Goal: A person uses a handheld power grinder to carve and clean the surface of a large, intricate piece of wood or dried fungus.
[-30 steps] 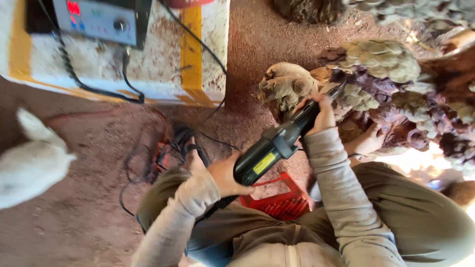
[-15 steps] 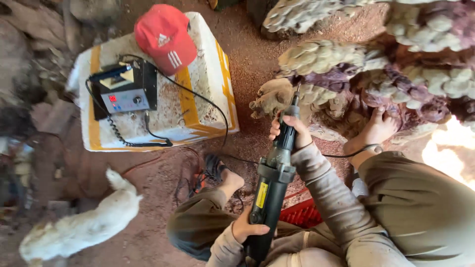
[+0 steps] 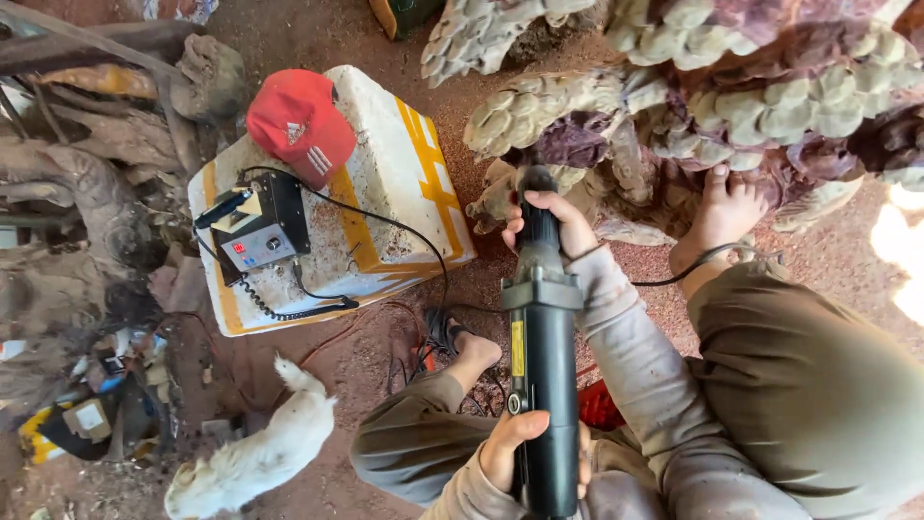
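The front neck of a long black power tool (image 3: 542, 356) is being gripped by the right hand (image 3: 551, 223), fingers wrapped tight around it just behind the tip. The rear end of the same tool is being clasped by the left hand (image 3: 525, 445), closed around the barrel low in the view. The tool is being held almost upright in the picture, running from the lap up to the carving, and its tip is being pressed against a pale knob of the wood carving (image 3: 693, 106), right at the edge of the scaly, cream and purple mass. A yellow label is being shown along the tool's side.

A bare foot (image 3: 724, 207) is being braced against the carving's lower edge, just right of the hands. A second foot in a sandal (image 3: 460, 342) is being rested on the red dirt among loose cables. To the left, a white foam box (image 3: 385, 193) with yellow stripes is being used as a stand: a red cap (image 3: 300, 123) and a black control unit (image 3: 262, 229) are being carried on top, the unit's cable trailing off. A white animal (image 3: 255, 460) is being seen near the lower left.
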